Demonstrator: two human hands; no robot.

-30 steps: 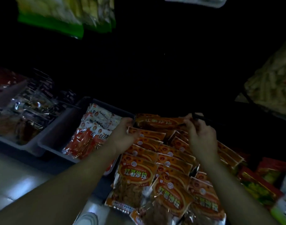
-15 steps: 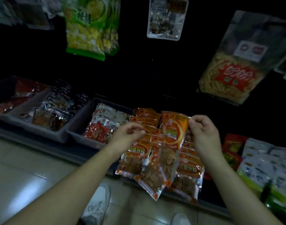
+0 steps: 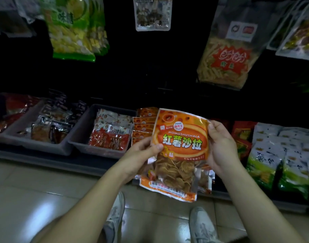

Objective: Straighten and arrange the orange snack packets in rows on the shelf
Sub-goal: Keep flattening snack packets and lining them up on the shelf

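Observation:
I hold one orange snack packet [image 3: 181, 149] upright in front of the shelf, its printed face toward me. My left hand [image 3: 141, 155] pinches its left edge with the thumb on the front. My right hand [image 3: 220, 146] grips its right edge, fingers curled behind. Behind the packet, a stack of orange snack packets [image 3: 143, 127] lies in overlapping rows on the low shelf [image 3: 45, 162]; most of the stack is hidden by the held packet.
A grey bin [image 3: 83, 137] of red-and-white packets stands left of the stack, with another grey bin [image 3: 27, 142] of dark packets beyond it. Green-and-white bags [image 3: 276, 155] and red bags [image 3: 243, 135] lie to the right. Snack bags [image 3: 225, 55] hang above. My shoes [image 3: 202, 227] stand on the tiled floor.
I lifted one orange packet off the stack and drew it toward me. My left hand moved from the stack onto the packet's left edge, and the packet now faces me squarely.

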